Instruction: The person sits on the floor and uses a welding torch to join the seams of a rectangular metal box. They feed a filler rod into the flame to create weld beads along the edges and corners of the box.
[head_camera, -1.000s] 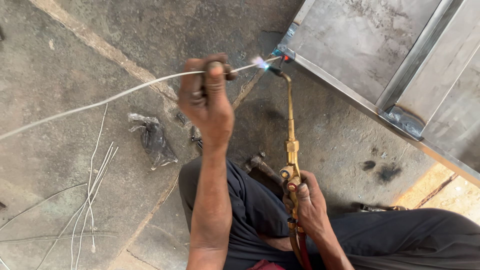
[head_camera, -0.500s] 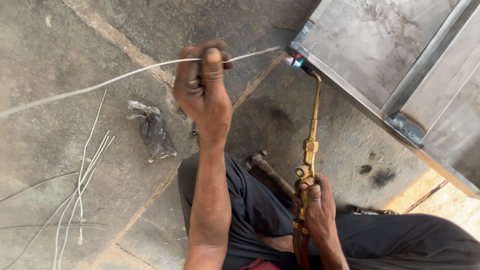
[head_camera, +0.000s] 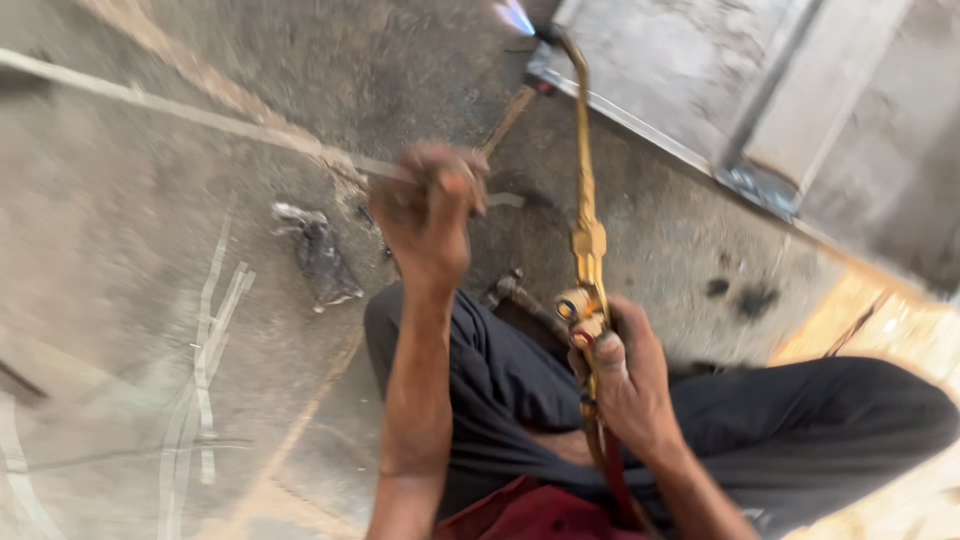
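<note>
My left hand (head_camera: 430, 215) is closed around a long thin filler rod (head_camera: 190, 115) that runs off to the upper left; the picture is blurred by motion. My right hand (head_camera: 625, 385) grips the handle of a brass gas torch (head_camera: 585, 240). The torch's curved neck reaches up to a small blue flame (head_camera: 513, 16) at the top edge, just left of the corner of a grey metal frame (head_camera: 640, 125). The rod's short free end (head_camera: 505, 200) sticks out right of my left hand, well below the flame.
I sit on a concrete floor with my legs in dark trousers (head_camera: 800, 420). A crumpled dark scrap (head_camera: 318, 255) lies left of my knee. Several spare thin rods (head_camera: 205, 360) lie on the floor at lower left. A small dark tool (head_camera: 510, 290) rests by my knee.
My left hand has pulled the rod down and away from the frame corner. The torch tip and flame have shifted up to the top of the view, and the view has blurred.
</note>
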